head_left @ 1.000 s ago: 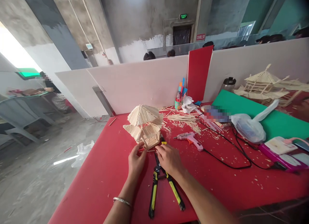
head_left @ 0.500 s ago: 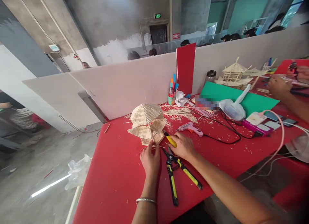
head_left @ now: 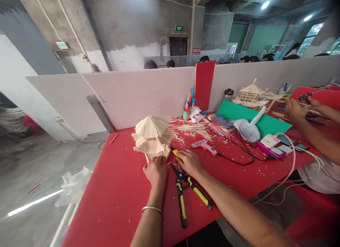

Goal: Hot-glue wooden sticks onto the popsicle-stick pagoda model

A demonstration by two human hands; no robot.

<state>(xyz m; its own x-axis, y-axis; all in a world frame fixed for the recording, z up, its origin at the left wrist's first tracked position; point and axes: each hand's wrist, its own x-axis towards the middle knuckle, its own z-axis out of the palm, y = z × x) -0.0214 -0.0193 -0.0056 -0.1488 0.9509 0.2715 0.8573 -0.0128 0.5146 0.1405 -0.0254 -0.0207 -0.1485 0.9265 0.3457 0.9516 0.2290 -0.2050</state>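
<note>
A small pagoda model (head_left: 152,135) made of thin wooden sticks stands on the red table (head_left: 117,197). My left hand (head_left: 155,172) is closed at the model's lower front edge and holds its base. My right hand (head_left: 189,162) lies just right of the model, fingers pinched on a small yellow tool (head_left: 175,153) whose tip points at the base. Shears with yellow and black handles (head_left: 183,199) lie on the table between my forearms. I wear a metal bracelet (head_left: 151,208) on my left wrist.
A glue gun (head_left: 203,146) with a black cord lies right of my hand, among loose sticks (head_left: 190,127) and wood chips. Behind stand a pen cup (head_left: 187,112), a red board (head_left: 204,84), a green mat (head_left: 276,123) and a plastic bag (head_left: 248,129). A co-worker's hands (head_left: 294,110) work at the right, near another stick model (head_left: 251,94).
The view swung right, then back a little. The model has shifted left and tilted. My left hand went to its lower front edge. My right hand brought a yellow tool to the base.
</note>
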